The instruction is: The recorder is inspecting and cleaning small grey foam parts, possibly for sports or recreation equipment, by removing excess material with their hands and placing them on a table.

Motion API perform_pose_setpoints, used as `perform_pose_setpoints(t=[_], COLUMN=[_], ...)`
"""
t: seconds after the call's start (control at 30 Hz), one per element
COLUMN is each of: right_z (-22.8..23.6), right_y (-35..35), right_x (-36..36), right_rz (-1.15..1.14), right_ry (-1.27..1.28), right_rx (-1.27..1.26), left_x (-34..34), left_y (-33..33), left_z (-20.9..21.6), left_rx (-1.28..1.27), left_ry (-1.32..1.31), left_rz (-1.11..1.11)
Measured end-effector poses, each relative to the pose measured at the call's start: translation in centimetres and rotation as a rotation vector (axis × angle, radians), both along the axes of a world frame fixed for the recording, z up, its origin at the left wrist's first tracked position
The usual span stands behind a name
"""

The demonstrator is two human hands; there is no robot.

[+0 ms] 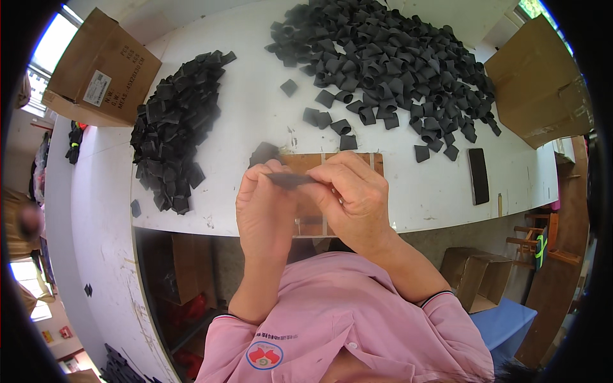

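Note:
Between my two hands, above the table's front part, is a small black foam sleeve, seen almost edge-on. My left hand pinches its left end between thumb and fingers. At its other end the fingertips of my right hand are closed on it, the remaining fingers curled. Beneath the hands lies a brown board with pale strips across it, partly hidden. Just beyond my left hand sits another dark foam piece, blurred and partly covered by the fingers.
A large heap of black foam sleeves spreads over the far right of the white table. Flatter black pieces form a pile at the left. Cardboard boxes stand at both sides. A phone lies at the right.

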State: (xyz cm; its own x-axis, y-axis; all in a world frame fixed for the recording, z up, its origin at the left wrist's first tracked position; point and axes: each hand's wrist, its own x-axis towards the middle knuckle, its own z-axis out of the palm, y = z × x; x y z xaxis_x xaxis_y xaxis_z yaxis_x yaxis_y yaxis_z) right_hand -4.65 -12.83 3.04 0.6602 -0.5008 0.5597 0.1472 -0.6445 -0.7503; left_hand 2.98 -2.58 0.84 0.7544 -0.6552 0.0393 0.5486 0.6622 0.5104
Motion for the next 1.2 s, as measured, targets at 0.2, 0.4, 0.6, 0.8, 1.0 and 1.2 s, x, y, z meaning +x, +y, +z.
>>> perform_pose_setpoints(t=[0.2,0.4,0.6,0.8,1.0,1.2], right_z=[-1.5,-2.4,0.2,-0.6,-4.9,-5.8], right_y=[0.1,-0.1,-1.8,-6.6,-2.8,-1.8], right_x=[0.0,-0.3,-0.5,-0.1,-3.0,-3.2], right_rz=[0.007,0.011,0.172,-0.011,0.127,0.170], right_ry=[-0.087,-0.040,0.104,-0.020,0.326,0.430], right_rx=[-0.093,-0.059,-0.167,0.766,0.952,0.850], left_x=[-0.3,0.2,2.2,6.5,7.9,9.3], left_y=[0.5,-0.2,0.4,1.6,0.8,1.1], left_z=[-1.3,0.3,-0.1,-5.1,-8.7,-10.3], left_rx=[0.087,0.422,0.734,1.093,1.420,1.534], left_ry=[-0.105,-0.527,-0.963,-1.073,-1.574,-1.662], left_rz=[-0.009,0.210,0.287,0.359,0.275,0.193])
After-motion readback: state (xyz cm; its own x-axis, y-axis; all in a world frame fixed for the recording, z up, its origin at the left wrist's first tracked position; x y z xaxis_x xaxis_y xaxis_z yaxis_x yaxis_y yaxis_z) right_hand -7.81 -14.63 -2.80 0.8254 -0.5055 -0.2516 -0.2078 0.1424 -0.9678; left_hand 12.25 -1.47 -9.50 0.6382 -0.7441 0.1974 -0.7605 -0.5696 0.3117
